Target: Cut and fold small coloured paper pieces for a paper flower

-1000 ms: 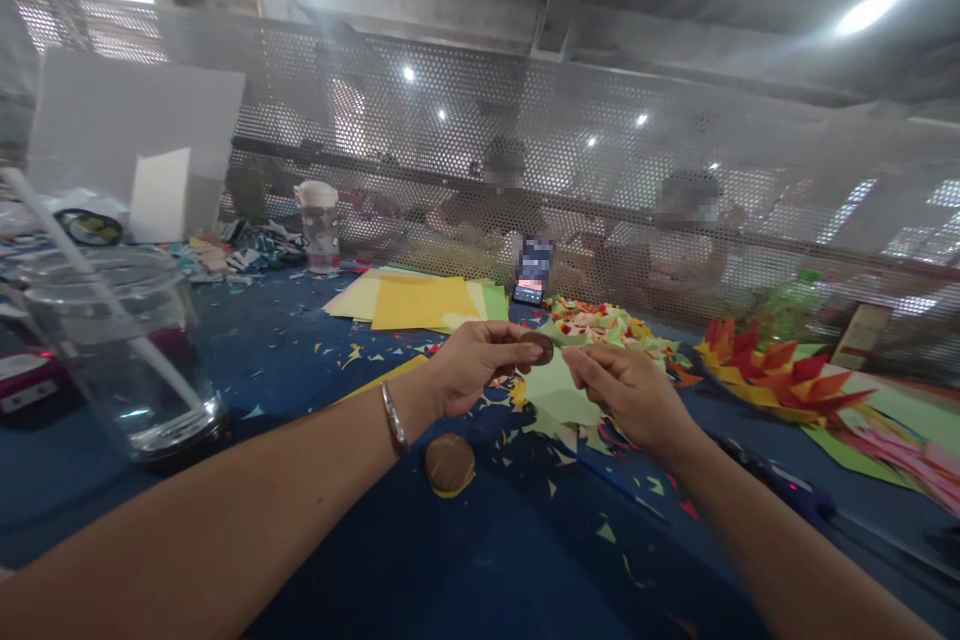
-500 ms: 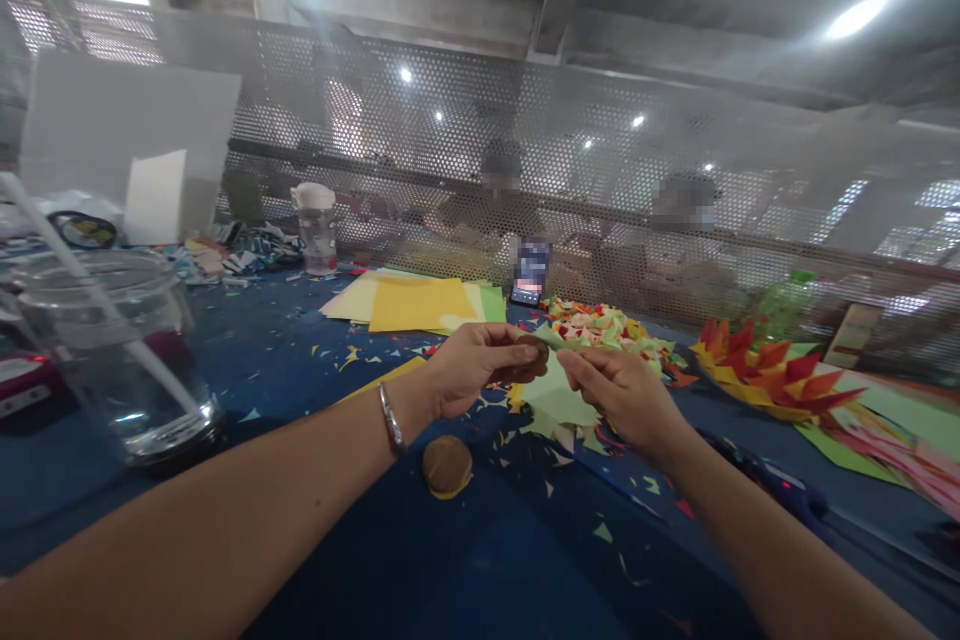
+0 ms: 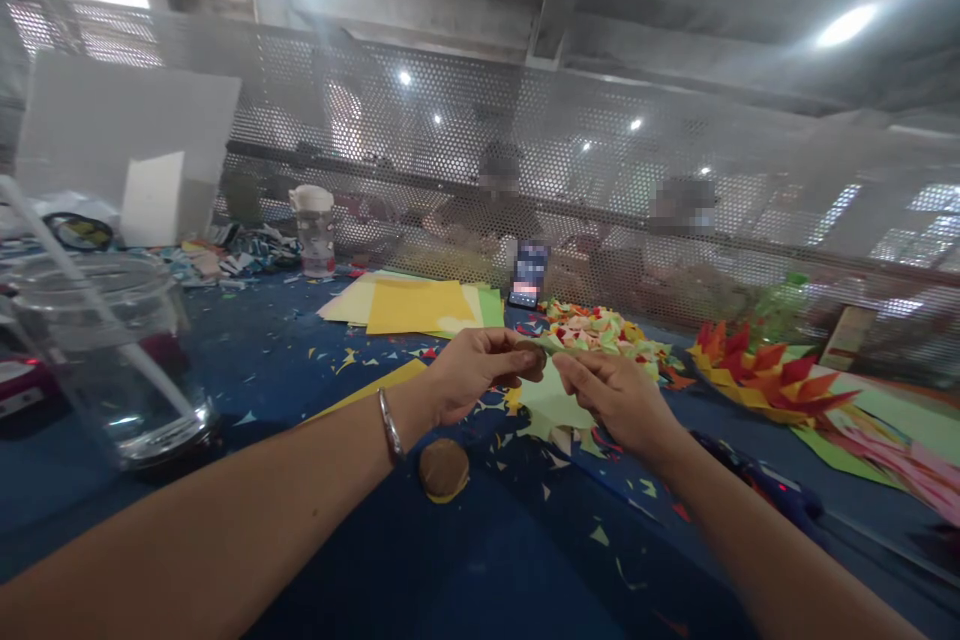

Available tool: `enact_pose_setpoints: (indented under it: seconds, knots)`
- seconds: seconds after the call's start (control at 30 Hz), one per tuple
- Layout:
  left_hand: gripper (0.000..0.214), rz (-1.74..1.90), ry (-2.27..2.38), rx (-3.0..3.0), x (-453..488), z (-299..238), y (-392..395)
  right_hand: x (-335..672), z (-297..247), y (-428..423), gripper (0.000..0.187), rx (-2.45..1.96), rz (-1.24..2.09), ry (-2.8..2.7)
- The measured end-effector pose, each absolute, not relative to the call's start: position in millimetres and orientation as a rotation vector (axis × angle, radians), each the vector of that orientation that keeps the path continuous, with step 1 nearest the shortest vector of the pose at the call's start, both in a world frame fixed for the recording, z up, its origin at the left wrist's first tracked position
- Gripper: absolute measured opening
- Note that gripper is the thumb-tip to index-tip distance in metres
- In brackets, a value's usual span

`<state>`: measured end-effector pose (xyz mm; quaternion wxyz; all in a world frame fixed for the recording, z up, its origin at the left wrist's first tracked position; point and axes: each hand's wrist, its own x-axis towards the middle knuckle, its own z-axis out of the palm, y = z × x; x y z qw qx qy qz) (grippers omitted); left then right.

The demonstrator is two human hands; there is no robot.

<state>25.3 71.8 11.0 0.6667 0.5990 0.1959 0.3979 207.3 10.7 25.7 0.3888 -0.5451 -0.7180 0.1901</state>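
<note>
Between my two hands, above the blue table, is a small piece of pale green paper (image 3: 547,346). My left hand (image 3: 480,370), with a silver bracelet at the wrist, is closed in a pinch on its left end; a brownish round edge also shows at those fingertips. My right hand (image 3: 611,390) pinches the paper's other end. Below them lies a larger cut sheet of light green paper (image 3: 551,405), partly hidden by my right hand. A brown disc (image 3: 443,469) with a yellow edge rests on the table nearer to me.
A glass jar (image 3: 105,360) with a straw stands at left. Yellow sheets (image 3: 416,305), a propped phone (image 3: 527,275) and a pile of folded paper pieces (image 3: 600,328) are farther back. At right sit an orange paper flower (image 3: 772,375) and a dark blue corded tool (image 3: 780,495).
The pale green paper between my fingers has tilted and shows less of its surface. Both hands stay close together in nearly the same place, and the view has shifted slightly.
</note>
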Motion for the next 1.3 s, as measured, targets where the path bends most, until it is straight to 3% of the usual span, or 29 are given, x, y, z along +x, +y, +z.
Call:
enact_pose_setpoints:
  seconds: [0.8, 1.07, 1.3]
  knots:
    - [0.016, 0.929, 0.507, 1.643, 22.9, 15.7, 72.6, 210.0, 24.7, 12.7, 0.045, -1.336, 0.524, -1.788]
    - [0.012, 0.901, 0.531, 1.638, 28.7, 16.0, 65.4, 202.5, 23.8, 12.0, 0.036, -1.273, 0.591, -1.683]
    - [0.032, 0.913, 0.475, 1.616, 28.7, 17.4, 65.8, 199.0, 24.6, 10.4, 0.026, -1.234, 0.627, -1.692]
